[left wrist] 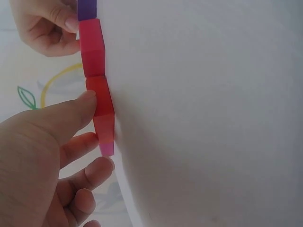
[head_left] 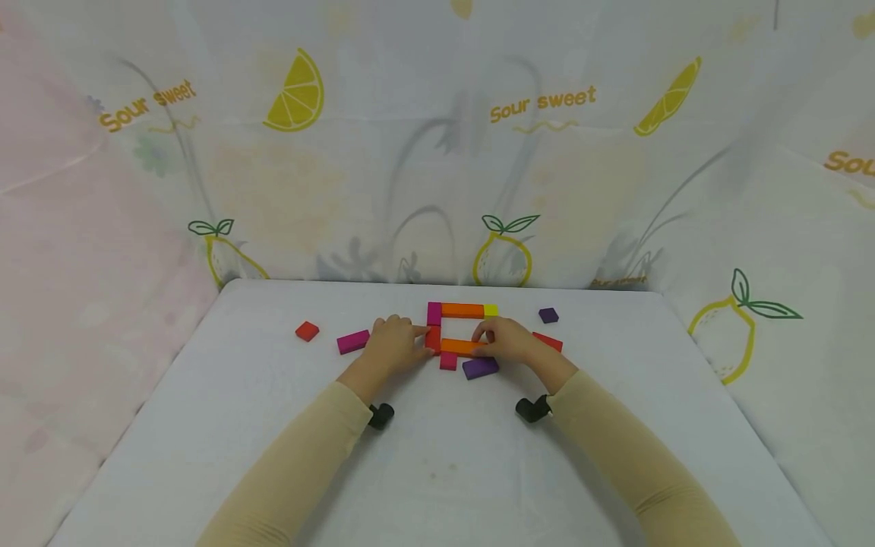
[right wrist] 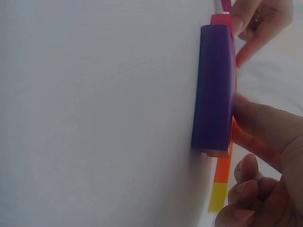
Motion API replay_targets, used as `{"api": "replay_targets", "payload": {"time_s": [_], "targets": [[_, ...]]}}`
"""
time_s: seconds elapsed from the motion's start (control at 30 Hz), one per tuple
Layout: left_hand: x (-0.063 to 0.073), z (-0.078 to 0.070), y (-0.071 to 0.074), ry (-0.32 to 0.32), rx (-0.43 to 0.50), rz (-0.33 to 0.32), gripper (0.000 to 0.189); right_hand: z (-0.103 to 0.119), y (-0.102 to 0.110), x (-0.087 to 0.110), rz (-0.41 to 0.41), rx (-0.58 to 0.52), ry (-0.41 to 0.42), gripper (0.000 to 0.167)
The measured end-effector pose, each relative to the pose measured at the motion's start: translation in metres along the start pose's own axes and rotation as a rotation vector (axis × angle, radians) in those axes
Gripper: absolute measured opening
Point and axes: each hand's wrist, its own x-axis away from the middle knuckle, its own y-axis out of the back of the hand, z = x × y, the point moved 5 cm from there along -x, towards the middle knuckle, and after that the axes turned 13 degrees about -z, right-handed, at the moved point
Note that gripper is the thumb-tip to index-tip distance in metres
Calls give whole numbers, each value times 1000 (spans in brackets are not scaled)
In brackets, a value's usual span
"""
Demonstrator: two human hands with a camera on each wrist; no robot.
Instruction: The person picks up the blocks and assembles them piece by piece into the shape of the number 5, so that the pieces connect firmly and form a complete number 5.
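Note:
Colored wooden blocks form a small frame on the white table. At its left side, my left hand (head_left: pixel 391 346) pinches a red block (head_left: pixel 433 341) (left wrist: pixel 100 97) between thumb and forefinger, the other fingers loosely bent. My right hand (head_left: pixel 509 340) grips the right end of the near orange block (head_left: pixel 458 347), largely hidden behind a purple block (right wrist: pixel 213 90) in the right wrist view. A magenta block (head_left: pixel 434 313), a far orange block (head_left: pixel 462 310) and a yellow block (head_left: pixel 491 311) make up the far side. A small pink block (head_left: pixel 448 361) lies against the near orange one.
Left of the left hand lie a magenta block (head_left: pixel 352 342) and a red-orange block (head_left: pixel 307 331). To the right are a dark purple block (head_left: pixel 548 315) and a red block (head_left: pixel 549 343), partly behind the right wrist. A lemon-print cloth (head_left: pixel 383 190) hangs behind the table.

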Motion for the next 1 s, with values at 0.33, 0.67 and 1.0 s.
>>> {"api": "replay_targets", "payload": {"time_s": [0.33, 0.67, 1.0], "targets": [[-1, 3, -3, -8, 25, 1, 56, 1, -1, 0, -2, -1, -22, 22], [-1, 3, -3, 13, 35, 23, 56, -1, -1, -1, -9, -15, -15, 21], [-1, 1, -4, 10, 35, 18, 56, -2, 1, 0, -13, -18, -3, 23]]}}
